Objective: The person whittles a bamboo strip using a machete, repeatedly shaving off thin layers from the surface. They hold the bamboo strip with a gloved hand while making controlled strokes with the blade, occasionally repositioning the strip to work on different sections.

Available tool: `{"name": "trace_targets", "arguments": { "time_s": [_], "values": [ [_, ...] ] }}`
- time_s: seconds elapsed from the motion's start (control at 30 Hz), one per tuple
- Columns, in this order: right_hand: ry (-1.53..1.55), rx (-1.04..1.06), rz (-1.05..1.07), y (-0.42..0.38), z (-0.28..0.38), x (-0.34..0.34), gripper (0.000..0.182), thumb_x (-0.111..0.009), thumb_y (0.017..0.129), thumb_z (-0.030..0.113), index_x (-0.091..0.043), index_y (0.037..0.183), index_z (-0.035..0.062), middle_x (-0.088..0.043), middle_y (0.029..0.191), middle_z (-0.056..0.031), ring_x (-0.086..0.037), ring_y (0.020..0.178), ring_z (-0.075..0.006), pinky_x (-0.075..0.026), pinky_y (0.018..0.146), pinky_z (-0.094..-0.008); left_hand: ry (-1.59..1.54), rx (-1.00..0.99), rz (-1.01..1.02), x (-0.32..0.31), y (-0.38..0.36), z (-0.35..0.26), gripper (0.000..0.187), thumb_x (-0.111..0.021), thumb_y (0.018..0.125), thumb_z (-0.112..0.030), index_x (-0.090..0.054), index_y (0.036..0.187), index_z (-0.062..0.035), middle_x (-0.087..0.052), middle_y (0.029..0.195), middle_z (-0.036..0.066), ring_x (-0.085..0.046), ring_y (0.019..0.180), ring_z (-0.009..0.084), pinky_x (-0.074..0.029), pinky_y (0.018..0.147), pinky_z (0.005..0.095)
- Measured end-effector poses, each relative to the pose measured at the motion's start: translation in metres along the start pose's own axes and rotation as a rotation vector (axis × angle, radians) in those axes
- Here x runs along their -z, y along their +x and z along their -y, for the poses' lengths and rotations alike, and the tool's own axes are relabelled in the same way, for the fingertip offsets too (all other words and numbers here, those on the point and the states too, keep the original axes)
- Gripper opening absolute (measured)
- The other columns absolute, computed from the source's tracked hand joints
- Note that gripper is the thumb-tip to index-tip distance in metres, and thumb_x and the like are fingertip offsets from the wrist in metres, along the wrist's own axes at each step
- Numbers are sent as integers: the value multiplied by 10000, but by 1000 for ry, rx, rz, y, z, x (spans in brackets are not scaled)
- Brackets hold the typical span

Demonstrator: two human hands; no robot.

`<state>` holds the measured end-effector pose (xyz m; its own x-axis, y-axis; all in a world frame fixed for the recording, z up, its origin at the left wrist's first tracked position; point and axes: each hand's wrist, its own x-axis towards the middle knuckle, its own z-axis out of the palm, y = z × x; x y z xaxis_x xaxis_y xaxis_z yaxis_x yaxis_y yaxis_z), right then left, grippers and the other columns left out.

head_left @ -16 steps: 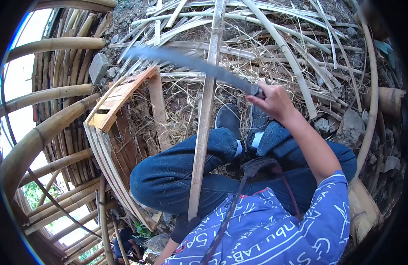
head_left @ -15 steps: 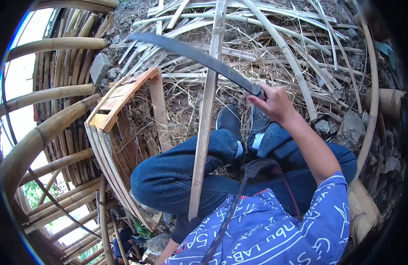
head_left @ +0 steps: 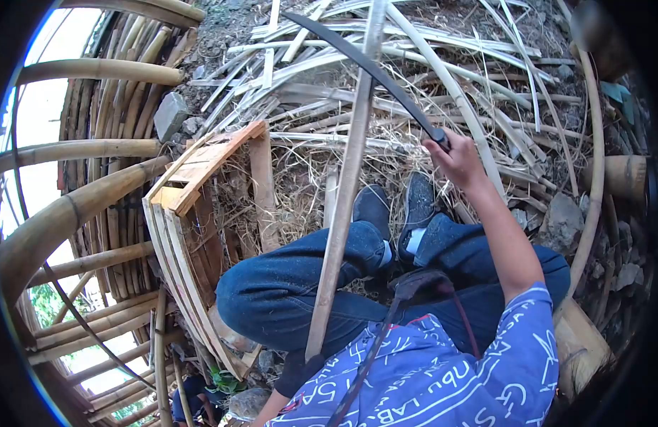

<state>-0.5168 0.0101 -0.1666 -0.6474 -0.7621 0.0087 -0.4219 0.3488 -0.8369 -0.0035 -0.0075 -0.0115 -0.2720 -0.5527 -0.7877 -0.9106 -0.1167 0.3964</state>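
My right hand (head_left: 457, 160) is closed around the handle of a machete (head_left: 375, 67) with a long, dark, slightly curved blade. The blade points to the upper left and crosses over a long bamboo strip (head_left: 343, 192) in this view. That strip runs from the top of the view down over my crossed legs to my waist. At its lower end my left hand (head_left: 299, 371), in a black glove, grips the strip; the fingers are partly hidden by the strip and my shirt.
Split bamboo strips (head_left: 414, 53) and shavings lie scattered on the ground ahead. To my left are a wooden crate-like frame (head_left: 190, 245) and a bamboo pole structure (head_left: 80, 206). Stones (head_left: 564, 213) lie at right, near a thick bamboo piece (head_left: 617, 176). Another person (head_left: 197, 398) is at lower left.
My right hand has shifted slightly right, and the machete's blade has swung so its tip is further up and right. The bamboo strip leans a little more to the right.
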Motion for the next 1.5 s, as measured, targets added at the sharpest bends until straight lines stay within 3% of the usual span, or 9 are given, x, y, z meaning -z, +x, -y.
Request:
{"name": "trace_targets", "arguments": {
  "time_s": [0.07,0.2,0.5,0.63,1.0,1.17,1.27,1.37,1.5],
  "values": [
    [68,-7,-17,-7,6,2,517,-591,868,544,-608,794,33,-578,549,-129,-621,531,-292,-443,498,-389,15,-10,23,0,2,-1,346,-696,812,-307,-651,967,-1,-666,842,184,-660,784,321,-496,697,405],
    [266,-113,-52,-47,22,3,564,-543,887,584,-579,765,34,-478,529,-10,-502,494,-114,-371,466,-282,8,-67,60,2,0,-27,343,-693,817,-295,-647,967,10,-662,853,195,-655,800,326,-495,711,399],
    [592,-190,50,-160,78,-21,624,-507,858,661,-517,799,39,-489,544,15,-468,442,-60,-372,410,-213,-99,1,151,10,-4,-61,277,-664,830,-209,-657,993,15,-684,906,150,-656,852,238,-496,762,367],
    [315,2,218,-168,118,-15,481,-639,851,495,-541,775,30,-510,548,-114,-558,500,-326,-425,469,-361,-110,2,168,9,-2,-60,294,-663,832,-211,-651,1010,23,-679,917,173,-660,877,264,-490,779,379],
    [-281,333,286,-127,98,-20,473,-723,734,494,-550,745,54,-567,618,-103,-610,575,-301,-471,512,-384,48,-310,62,-2,11,-30,320,-711,816,-256,-641,950,27,-657,849,224,-653,784,361,-503,704,400],
    [-294,-51,56,-76,49,14,495,-583,877,519,-554,747,41,-550,527,-136,-597,515,-327,-441,480,-426,83,-312,88,-1,9,-24,343,-698,830,-285,-644,968,24,-657,871,233,-652,817,374,-503,716,409],
    [-165,-36,-10,-80,70,29,500,-579,888,512,-568,772,26,-538,518,-137,-594,504,-314,-430,472,-413,29,-215,147,3,10,-39,377,-684,839,-320,-649,1017,11,-664,924,234,-654,871,374,-503,761,409],
    [-7,12,179,-111,103,21,490,-633,858,495,-564,772,17,-523,534,-130,-568,479,-294,-429,464,-378,90,-265,100,0,10,-35,267,-710,819,-206,-665,958,17,-681,822,149,-673,780,255,-506,717,364],
    [99,170,313,-143,132,-9,508,-662,797,546,-554,750,52,-555,562,-109,-606,515,-290,-453,465,-376,43,-209,91,0,7,-38,271,-713,816,-216,-670,955,13,-688,836,149,-682,797,253,-509,720,369]
  ]
}}
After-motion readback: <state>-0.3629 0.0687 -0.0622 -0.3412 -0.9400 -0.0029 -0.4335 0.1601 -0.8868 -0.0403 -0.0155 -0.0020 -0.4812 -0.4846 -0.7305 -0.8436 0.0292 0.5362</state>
